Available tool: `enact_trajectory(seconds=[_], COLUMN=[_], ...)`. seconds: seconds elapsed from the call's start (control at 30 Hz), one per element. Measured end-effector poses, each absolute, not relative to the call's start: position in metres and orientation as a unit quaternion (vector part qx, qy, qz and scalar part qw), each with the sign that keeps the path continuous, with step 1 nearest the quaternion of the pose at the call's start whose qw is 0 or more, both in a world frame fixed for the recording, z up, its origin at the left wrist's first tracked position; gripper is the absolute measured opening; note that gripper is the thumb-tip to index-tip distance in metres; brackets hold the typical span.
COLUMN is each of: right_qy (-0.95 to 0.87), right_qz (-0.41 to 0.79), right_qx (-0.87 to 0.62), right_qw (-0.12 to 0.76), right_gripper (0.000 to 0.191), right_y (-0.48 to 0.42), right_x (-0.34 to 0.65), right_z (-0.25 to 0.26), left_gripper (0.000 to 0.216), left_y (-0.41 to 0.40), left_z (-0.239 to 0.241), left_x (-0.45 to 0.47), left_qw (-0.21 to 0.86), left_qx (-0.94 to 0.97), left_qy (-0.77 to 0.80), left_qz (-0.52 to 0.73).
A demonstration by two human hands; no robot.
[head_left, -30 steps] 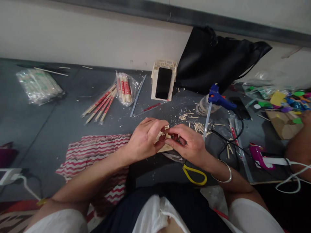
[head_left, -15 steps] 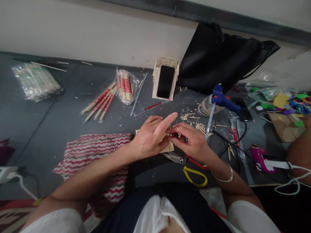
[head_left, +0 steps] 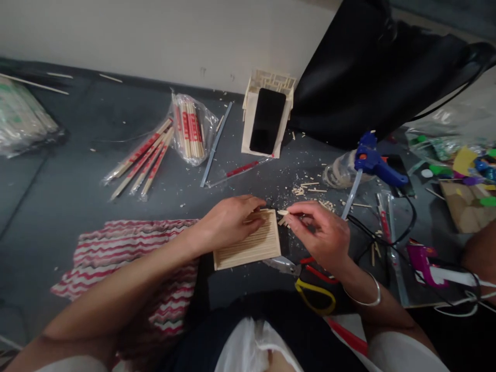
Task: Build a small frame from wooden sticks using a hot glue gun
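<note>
A square panel of glued wooden sticks [head_left: 248, 243] lies flat on the grey floor in front of me. My left hand [head_left: 228, 221] rests on its far edge with fingers curled, pressing it down. My right hand [head_left: 323, 231] is just right of the panel, fingers pinched on a short wooden stick piece [head_left: 283, 212] whose tip points at the panel's far right corner. A silver bangle [head_left: 364, 294] is on my right wrist.
Yellow-handled scissors [head_left: 310, 289] lie below my right hand. A blue glue gun [head_left: 368, 160], purple glue gun [head_left: 422, 258], cables, loose stick bits, chopstick packs [head_left: 189, 132], a phone in a stick holder [head_left: 267, 121], black bag [head_left: 372, 77], striped cloth [head_left: 127, 253]. Another person's arm [head_left: 478, 248] at right.
My left hand lowered from raised, fingers-spread, onto the panel's edge. The right hand drew back to the right with a stick piece. The panel is now uncovered and flat. The camera tilted down.
</note>
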State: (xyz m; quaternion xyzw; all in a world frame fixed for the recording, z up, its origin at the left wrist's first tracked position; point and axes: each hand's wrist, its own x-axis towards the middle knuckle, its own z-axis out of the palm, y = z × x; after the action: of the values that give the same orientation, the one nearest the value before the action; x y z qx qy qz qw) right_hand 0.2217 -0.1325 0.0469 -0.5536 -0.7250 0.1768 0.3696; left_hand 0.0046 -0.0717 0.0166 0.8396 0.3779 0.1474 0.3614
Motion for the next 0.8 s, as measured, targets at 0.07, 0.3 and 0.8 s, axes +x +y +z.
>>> enact_trajectory(seconds=[0.07, 0.3, 0.8], right_qy=[-0.739, -0.786, -0.83], right_qz=[0.171, 0.143, 0.06], right_qx=[-0.543, -0.486, -0.422], right_qw=[0.361, 0.354, 0.361], right_gripper=[0.008, 0.014, 0.021], right_y=[-0.133, -0.137, -0.146], right_x=[0.222, 0.223, 0.222], right_z=[0.046, 0.039, 0.057], left_gripper=[0.027, 0.024, 0.012], left_y=[-0.069, -0.067, -0.084], left_z=[0.019, 0.017, 0.045], left_x=[0.004, 0.004, 0.005], left_qw=[0.39, 0.476, 0.582], left_qx=[0.831, 0.784, 0.722], left_qy=[0.375, 0.374, 0.359], left_qz=[0.129, 0.141, 0.107])
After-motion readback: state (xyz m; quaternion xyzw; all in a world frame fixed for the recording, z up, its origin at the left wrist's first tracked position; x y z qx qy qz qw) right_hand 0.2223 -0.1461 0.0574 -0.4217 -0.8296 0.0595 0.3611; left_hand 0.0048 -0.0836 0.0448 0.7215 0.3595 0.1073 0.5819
